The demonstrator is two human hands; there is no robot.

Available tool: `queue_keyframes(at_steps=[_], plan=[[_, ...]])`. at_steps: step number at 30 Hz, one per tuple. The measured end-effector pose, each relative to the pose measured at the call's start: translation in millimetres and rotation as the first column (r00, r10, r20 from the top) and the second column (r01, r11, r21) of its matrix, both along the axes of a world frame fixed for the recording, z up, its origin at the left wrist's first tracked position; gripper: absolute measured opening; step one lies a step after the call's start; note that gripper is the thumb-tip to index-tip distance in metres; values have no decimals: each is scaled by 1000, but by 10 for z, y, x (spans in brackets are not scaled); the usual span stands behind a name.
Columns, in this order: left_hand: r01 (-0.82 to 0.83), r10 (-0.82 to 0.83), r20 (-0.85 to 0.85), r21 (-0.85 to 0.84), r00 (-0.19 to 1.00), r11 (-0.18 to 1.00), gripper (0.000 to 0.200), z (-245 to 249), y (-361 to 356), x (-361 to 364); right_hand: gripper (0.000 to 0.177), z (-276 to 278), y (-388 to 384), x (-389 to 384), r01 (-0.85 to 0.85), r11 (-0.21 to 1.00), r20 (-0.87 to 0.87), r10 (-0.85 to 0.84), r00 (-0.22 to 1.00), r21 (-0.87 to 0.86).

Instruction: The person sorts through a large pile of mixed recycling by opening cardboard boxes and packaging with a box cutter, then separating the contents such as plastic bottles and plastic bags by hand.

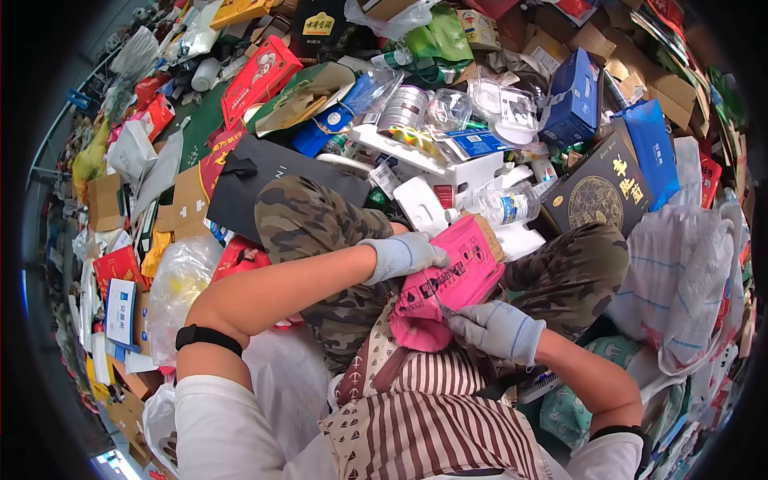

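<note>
Left hand [406, 254]: fingers grip pink packet [458, 276] at its ten o'clock edge. Right hand [498, 330]: fingers bent against four o'clock edge; cannot tell whether clenched on anything. Packet sits above striped apron [448, 424], between knees. Looks light, soft, perhaps slippery; tan one o'clock end seems stiffer, better hold. Beyond: clear bottle [514, 206], one o'clock; black box [596, 188], two; dark bag [240, 188], ten.

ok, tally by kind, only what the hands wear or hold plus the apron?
Gloves: 2, one each on the left hand and right hand
Pink package, held: 1
Striped apron: 1
Total: 4
</note>
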State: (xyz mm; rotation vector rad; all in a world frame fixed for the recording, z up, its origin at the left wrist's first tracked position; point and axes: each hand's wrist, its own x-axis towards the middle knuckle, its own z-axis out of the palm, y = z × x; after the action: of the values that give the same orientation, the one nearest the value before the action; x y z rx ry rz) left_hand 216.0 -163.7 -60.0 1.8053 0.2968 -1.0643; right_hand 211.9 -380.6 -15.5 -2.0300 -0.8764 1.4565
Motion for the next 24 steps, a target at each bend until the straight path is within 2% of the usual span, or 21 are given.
queue_keyframes(at_steps=[1, 3, 4, 7, 8, 11, 12, 13, 14, 15, 16, 18, 19, 20, 21, 23, 24], plan=[[-11, -8, 145, 127, 989, 992, 62, -59, 3, -44, 35, -12, 8, -1, 80, 995, -163, -88, 983, -58], [-77, -89, 421, 362, 903, 929, 58, 32, -23, -144, 35, -26, 22, -5, 213, 955, -446, -285, 848, -205], [-45, -167, 562, 344, 810, 938, 56, 120, -32, -181, 35, -46, 17, 11, 215, 951, -532, -303, 791, -222], [322, -584, 498, 516, 641, 794, 61, 283, -31, -270, 34, -164, -18, -22, 199, 979, -391, -203, 898, -51], [393, -636, 329, 567, 698, 724, 78, 410, -52, -273, 34, -236, -58, -12, 52, 988, -39, -47, 998, 148], [530, -676, 87, 551, 732, 644, 91, 304, 151, -310, 33, -264, -197, 148, -149, 989, 249, 142, 958, 9], [539, -659, 49, 532, 750, 653, 95, 301, 197, -349, 35, -297, -253, 172, 144, 989, -50, -143, 988, 15], [546, -639, 8, 511, 769, 664, 99, 291, 219, -428, 38, -416, -302, 178, 410, 912, -186, -405, 895, -13], [442, -566, 88, 531, 819, 723, 92, 151, 231, -541, 42, -608, -337, 170, 637, 767, -307, -626, 717, -77], [376, -526, 141, 551, 838, 745, 89, 125, 184, -621, 45, -752, -326, 161, 807, 567, -404, -786, 468, -169], [310, -492, 195, 570, 849, 761, 87, 115, 134, -674, 50, -877, -270, 153, 867, 441, -400, -856, 328, -232], [158, -436, 373, 584, 819, 796, 76, 89, 59, -759, 59, -1094, -164, 135, 832, 459, -374, -864, 336, -312], [152, -483, 408, 620, 775, 769, 76, 117, 25, -774, 63, -1163, -122, 105, 812, 465, -361, -868, 340, -354], [143, -526, 438, 654, 728, 743, 75, 192, -19, -788, 75, -1099, -29, 42, 818, 454, -259, -888, 381, -354], [129, -568, 464, 686, 680, 716, 75, 255, -56, -800, 81, -1132, 7, 59, 802, 475, -380, -861, 339, -361], [123, -570, 474, 687, 671, 716, 74, 276, -93, -806, 95, -1371, 105, 149, 767, 530, -598, -763, 246, -361], [116, -567, 485, 684, 666, 720, 74, 249, -100, -804, 82, -1534, 167, 131, 751, 525, -558, -790, 254, -401]])
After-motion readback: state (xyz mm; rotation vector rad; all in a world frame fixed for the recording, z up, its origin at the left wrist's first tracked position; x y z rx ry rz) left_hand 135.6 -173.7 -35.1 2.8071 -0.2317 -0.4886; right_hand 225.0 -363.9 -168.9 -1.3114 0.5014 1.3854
